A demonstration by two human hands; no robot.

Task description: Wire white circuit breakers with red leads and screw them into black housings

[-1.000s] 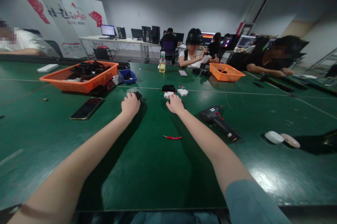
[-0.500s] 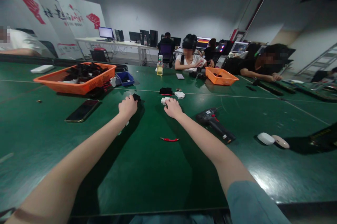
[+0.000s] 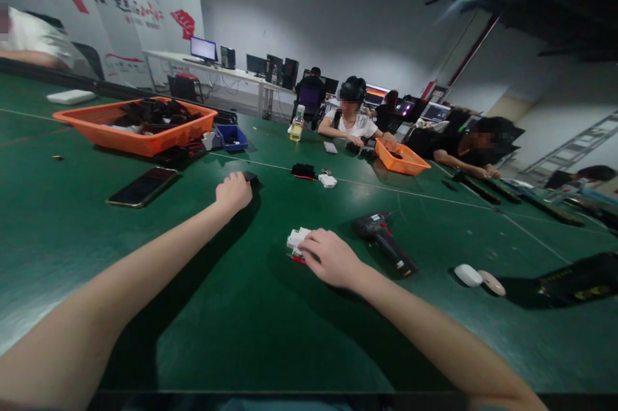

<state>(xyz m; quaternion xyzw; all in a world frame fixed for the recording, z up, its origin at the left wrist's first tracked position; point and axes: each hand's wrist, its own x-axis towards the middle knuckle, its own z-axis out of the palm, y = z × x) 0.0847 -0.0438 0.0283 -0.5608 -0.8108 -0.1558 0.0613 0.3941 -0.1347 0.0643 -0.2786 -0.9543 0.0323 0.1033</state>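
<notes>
My left hand (image 3: 234,193) is closed on a small black part (image 3: 252,177) at the tabletop, mostly covered by the fingers. Nearer to me, my right hand (image 3: 334,259) grips a white plastic part (image 3: 296,238) with bent fingers. Just below that part shows the end of a short red wire (image 3: 297,259); the rest of it is hidden by the hand. Beyond both hands lie a black part with a red edge (image 3: 303,171) and another white plastic part (image 3: 327,181). To the right of my right hand rests a black power screwdriver (image 3: 383,240).
On the left are a phone (image 3: 143,187), an orange basket (image 3: 140,139) of black parts and a blue bin (image 3: 232,138). A bottle (image 3: 297,124) and a second orange basket (image 3: 402,158) stand farther back, near co-workers. A white case (image 3: 468,275) lies right.
My right hand has drawn the white part toward me, to the red wire. My left hand stays about where it was with the black part. The view has tilted.
</notes>
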